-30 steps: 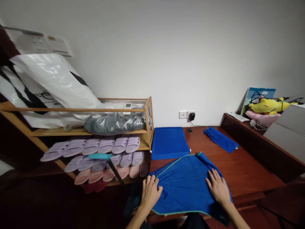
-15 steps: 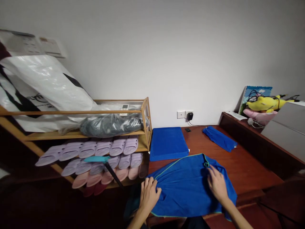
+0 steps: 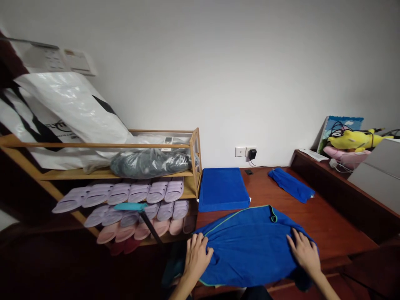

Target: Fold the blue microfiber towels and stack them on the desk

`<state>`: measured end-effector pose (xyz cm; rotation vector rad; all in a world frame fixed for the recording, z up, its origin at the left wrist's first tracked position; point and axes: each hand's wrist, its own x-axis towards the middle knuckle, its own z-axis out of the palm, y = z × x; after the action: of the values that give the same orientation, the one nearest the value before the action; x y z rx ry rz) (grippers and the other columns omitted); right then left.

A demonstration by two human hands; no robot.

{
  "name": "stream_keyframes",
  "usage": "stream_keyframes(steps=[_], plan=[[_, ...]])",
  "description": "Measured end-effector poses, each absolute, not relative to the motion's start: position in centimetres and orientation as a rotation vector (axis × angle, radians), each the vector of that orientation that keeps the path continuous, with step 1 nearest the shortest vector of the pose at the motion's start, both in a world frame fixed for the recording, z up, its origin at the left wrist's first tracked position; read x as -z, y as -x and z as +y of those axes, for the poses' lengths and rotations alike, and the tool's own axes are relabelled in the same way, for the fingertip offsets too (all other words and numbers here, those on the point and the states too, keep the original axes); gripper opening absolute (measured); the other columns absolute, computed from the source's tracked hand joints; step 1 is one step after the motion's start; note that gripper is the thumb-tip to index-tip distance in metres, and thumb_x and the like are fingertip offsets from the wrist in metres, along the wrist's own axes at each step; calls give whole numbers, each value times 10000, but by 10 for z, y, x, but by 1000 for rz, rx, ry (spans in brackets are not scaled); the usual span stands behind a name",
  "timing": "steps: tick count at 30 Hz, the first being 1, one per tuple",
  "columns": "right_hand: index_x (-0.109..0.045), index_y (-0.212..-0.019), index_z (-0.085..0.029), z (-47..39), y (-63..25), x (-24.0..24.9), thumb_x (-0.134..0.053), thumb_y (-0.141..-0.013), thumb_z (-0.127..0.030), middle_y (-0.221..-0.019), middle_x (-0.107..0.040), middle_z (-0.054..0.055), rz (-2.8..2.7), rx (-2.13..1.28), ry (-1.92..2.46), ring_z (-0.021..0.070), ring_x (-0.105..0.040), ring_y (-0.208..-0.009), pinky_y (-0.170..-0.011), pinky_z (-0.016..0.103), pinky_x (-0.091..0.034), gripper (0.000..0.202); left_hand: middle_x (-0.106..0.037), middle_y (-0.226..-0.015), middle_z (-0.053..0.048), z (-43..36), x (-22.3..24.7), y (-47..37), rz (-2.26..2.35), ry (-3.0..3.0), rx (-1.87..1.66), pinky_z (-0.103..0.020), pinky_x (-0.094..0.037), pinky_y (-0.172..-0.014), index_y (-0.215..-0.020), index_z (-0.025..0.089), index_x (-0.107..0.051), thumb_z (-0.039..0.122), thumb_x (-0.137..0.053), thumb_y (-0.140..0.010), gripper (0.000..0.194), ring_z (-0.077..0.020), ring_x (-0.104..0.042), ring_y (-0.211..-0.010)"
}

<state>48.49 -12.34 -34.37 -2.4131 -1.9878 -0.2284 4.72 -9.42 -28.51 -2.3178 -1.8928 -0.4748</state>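
from my remote seat i am watching a blue cloth with green edging spreading across the tabletop at the lower centre of the frame. i am keeping the left hand on its left end, fingers curling where the fabric is bunching; i cannot tell whether they are pinching it. i am resting the right hand on the cloth's right part, fingers lying loosely spread and gripping nothing that i can see. a small curl of edging is showing near the cloth's top edge. just beyond it, a folded blue stack is sitting at centre, and a narrow blue bundle is lying to the right. a wooden rack is holding lilac slippers at the left, and a yellow plush toy is lying at the right edge.
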Motion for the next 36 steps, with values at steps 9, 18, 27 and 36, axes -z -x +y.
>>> stream_keyframes(steps=[9, 18, 27, 36], plan=[[-367, -1404, -242, -120, -598, 333, -221, -875, -467, -1431, -400, 135, -1527, 44, 2800, 309, -309, -1339, -980, 622, -258, 593, -628, -1096, -111, -93, 285, -47, -1890, 2321, 462, -405, -358, -909, -956, 172, -687, 181, -474, -776, 280, -284, -513, -1049], [-609, -1040, -182, -113, -466, 302, -325, -908, -354, -1092, -598, 137, -1975, 242, 2016, 261, -554, -1016, -851, 389, -425, 357, -624, -1061, -104, -94, 282, -49, -1863, 2323, 449, -400, -372, -892, -949, 181, -687, 180, -464, -781, 279, -277, -520, -1026], [-577, -1190, -211, -93, -439, 324, -323, -927, -470, -1226, -584, 100, -1990, 118, 1892, 249, -524, -1133, -928, 391, -415, 447, -586, -1246, -102, -113, 279, -23, -1646, 2417, 517, -434, -372, -954, -970, 199, -660, 144, -432, -817, 280, -271, -505, -1151], [-520, -1236, -208, -66, -557, 331, -199, -881, -552, -1317, -514, 125, -1580, -20, 2445, 323, -469, -1195, -883, 535, -407, 589, -629, -1208, -49, -108, 268, -10, -1670, 2645, 689, -378, -421, -961, -1071, 259, -627, 285, -390, -935, 274, -208, -549, -1141]])
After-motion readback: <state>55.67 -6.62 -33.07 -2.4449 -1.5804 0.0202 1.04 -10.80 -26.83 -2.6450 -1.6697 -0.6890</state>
